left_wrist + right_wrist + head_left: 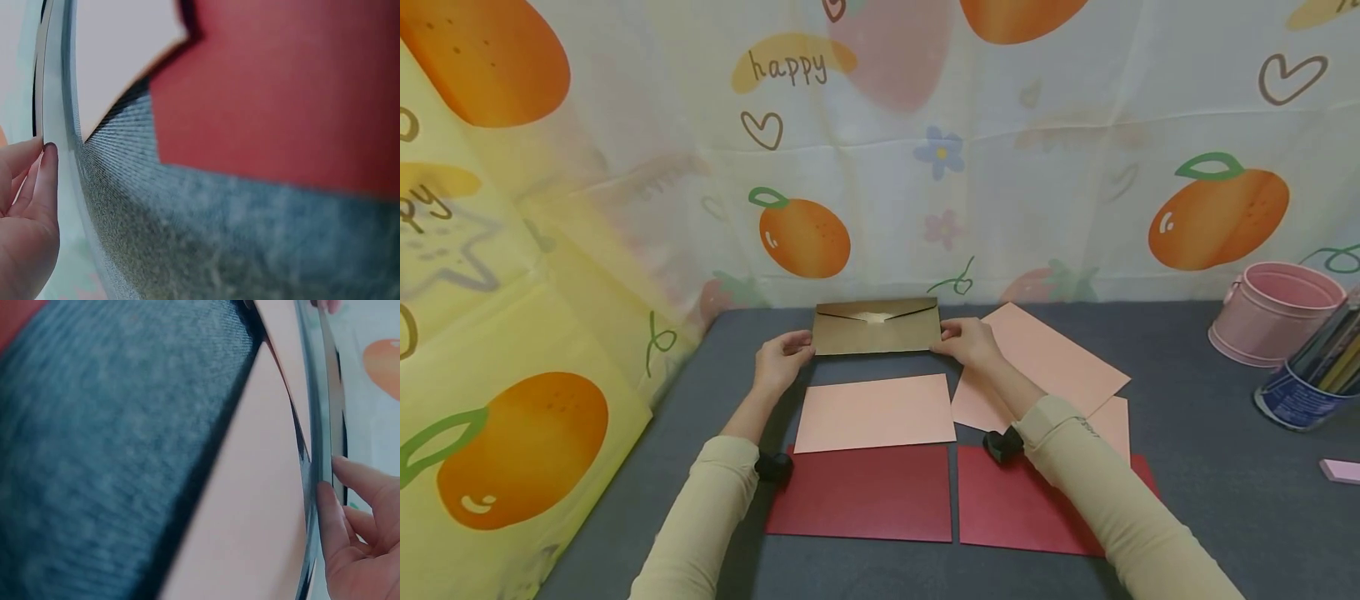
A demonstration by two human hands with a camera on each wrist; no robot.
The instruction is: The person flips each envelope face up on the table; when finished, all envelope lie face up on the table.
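A gold-brown envelope (876, 333) lies near the back edge of the table, its pointed flap on the far side and a pale patch at the flap's middle. My left hand (784, 360) pinches its left edge between thumb and fingers; the left wrist view shows those fingertips (50, 153) meeting at the envelope's thin end. At the opposite end, my right hand (972, 342) grips the right edge by its near corner. The right wrist view has the envelope (338, 409) edge-on, with my right thumb and forefinger around it.
Nearer me lies a pink envelope (876, 412) above a red one (865, 496). More pink sheets (1037, 358) and another red piece (1022, 508) lie under my right forearm. At right stand a pink bucket (1262, 325), a blue tin of pens (1303, 404) and a pink block (1341, 472).
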